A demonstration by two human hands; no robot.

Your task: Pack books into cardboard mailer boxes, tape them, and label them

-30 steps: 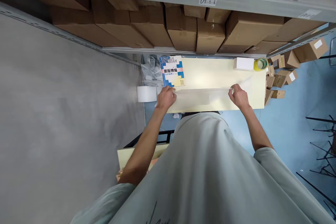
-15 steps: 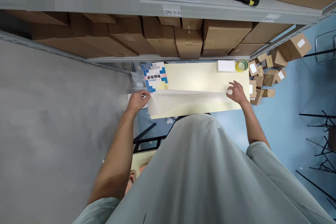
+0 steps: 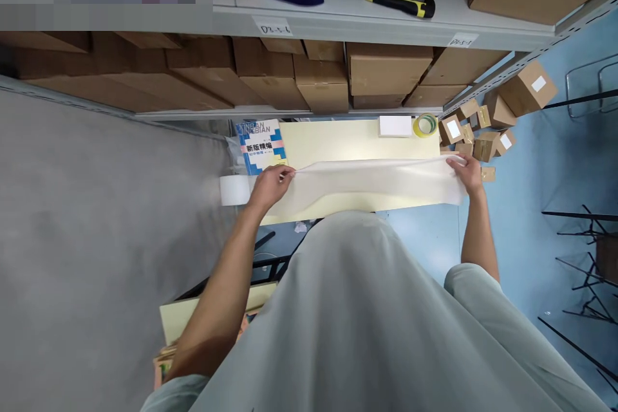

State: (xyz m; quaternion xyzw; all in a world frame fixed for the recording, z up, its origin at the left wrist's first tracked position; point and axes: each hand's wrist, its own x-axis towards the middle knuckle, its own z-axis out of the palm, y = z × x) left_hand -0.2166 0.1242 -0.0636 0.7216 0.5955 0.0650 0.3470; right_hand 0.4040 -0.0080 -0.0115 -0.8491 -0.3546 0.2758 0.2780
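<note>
A long white translucent sheet (image 3: 371, 183) is stretched over the pale yellow table (image 3: 338, 138). My left hand (image 3: 270, 185) pinches its left end, close to a blue book (image 3: 261, 145) lying at the table's left end. My right hand (image 3: 464, 170) grips the sheet's right end near the table's right edge. The sheet sags slightly between my hands and covers the table's near half.
A white roll (image 3: 235, 190) sits left of the table. A white box (image 3: 394, 125) and a yellow tape roll (image 3: 425, 124) lie at the table's far right. Cardboard boxes (image 3: 386, 71) fill the shelf behind; small boxes (image 3: 483, 135) lie on the blue floor. Utility knives (image 3: 393, 0) rest above.
Both hands have lifted the sheet off the table and drawn it out wider; my right hand moved right to the table's edge, my left hand now pinches the left end.
</note>
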